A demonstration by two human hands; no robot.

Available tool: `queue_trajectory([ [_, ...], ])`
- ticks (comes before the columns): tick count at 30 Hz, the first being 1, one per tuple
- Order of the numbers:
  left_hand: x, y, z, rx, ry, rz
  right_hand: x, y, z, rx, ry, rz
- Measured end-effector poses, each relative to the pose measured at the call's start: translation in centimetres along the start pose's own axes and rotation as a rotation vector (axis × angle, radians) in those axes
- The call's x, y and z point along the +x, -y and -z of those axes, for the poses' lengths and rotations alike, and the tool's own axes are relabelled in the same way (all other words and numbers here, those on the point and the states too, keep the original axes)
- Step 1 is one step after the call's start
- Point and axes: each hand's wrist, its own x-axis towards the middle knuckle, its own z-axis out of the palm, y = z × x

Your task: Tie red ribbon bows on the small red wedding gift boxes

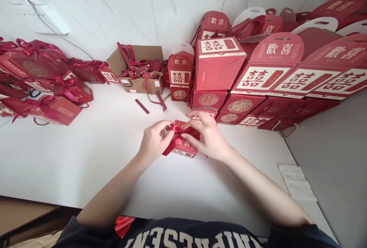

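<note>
Pinching red ribbon (175,137) atop small red box (185,146), left hand (153,141), right hand (206,135), knot seemingly half-formed

the ribbon (175,137) looks like glossy satin cloth; the small red box (186,149) seems matt card; white table (86,156) smooth.

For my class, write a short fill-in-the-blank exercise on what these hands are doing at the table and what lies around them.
1. The left hand and right hand pinch a red ____ on the small red box.
2. That box rests on a ____ table.
3. The open carton behind is made of brown ____.
4. The stacked gift boxes stand on the person's ____ side.
Missing words: ribbon; white; cardboard; right.
</note>
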Motion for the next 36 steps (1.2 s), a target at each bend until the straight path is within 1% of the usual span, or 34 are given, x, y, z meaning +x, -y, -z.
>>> queue_trajectory([
  [4, -0.2, 0.1, -0.3, 0.019, -0.025, -0.036, -0.2, -0.3, -1.6, 0.095, 0.047, -0.04],
  [7, -0.2, 0.4, -0.5, -0.008, -0.037, -0.047, -0.2, -0.5, -1.7, 0.135, 0.074, -0.081],
  [9, -0.2, 0.5, -0.5, -0.032, -0.006, -0.036, -0.1, -0.5, -1.2, 0.152, 0.096, -0.081],
  [11, -0.2, 0.5, -0.3, -0.075, 0.044, -0.023, 0.0, -0.6, -0.3, 0.154, 0.089, -0.076],
  [12, -0.1, 0.5, -0.1, -0.116, 0.087, -0.012, 0.0, -0.7, 0.4, 0.144, 0.08, -0.079],
  [14, 0.1, 0.6, 0.3, -0.249, 0.214, 0.027, 0.0, -0.9, 1.8, 0.1, 0.088, -0.116],
  [16, 0.4, 0.8, 0.7, -0.414, 0.37, 0.078, -0.1, -1.3, 3.2, 0.034, 0.19, -0.208],
  [18, 0.8, 1.0, 1.2, -0.544, 0.512, 0.124, -0.2, -1.8, 4.2, -0.016, 0.351, -0.315],
  [20, 1.2, 1.3, 1.5, -0.626, 0.611, 0.158, -0.2, -2.2, 4.6, 0.009, 0.533, -0.381],
  [21, 1.3, 1.4, 1.6, -0.651, 0.639, 0.172, -0.2, -2.3, 4.7, 0.06, 0.62, -0.395],
  [23, 1.5, 1.8, 1.6, -0.679, 0.651, 0.205, 0.0, -2.5, 4.5, 0.217, 0.747, -0.406],
  [24, 1.6, 1.9, 1.5, -0.684, 0.642, 0.221, 0.1, -2.6, 4.3, 0.299, 0.78, -0.406],
  [26, 1.6, 2.3, 1.2, -0.686, 0.618, 0.25, 0.3, -2.8, 4.1, 0.417, 0.799, -0.396],
  [28, 1.6, 2.7, 0.8, -0.682, 0.589, 0.269, 0.4, -3.0, 4.0, 0.449, 0.794, -0.385],
  [32, 1.4, 3.2, 0.0, -0.696, 0.53, 0.287, 0.5, -3.5, 4.1, 0.433, 0.802, -0.378],
  [36, 1.3, 3.4, -0.5, -0.711, 0.519, 0.284, 0.7, -4.1, 4.0, 0.449, 0.837, -0.347],
])
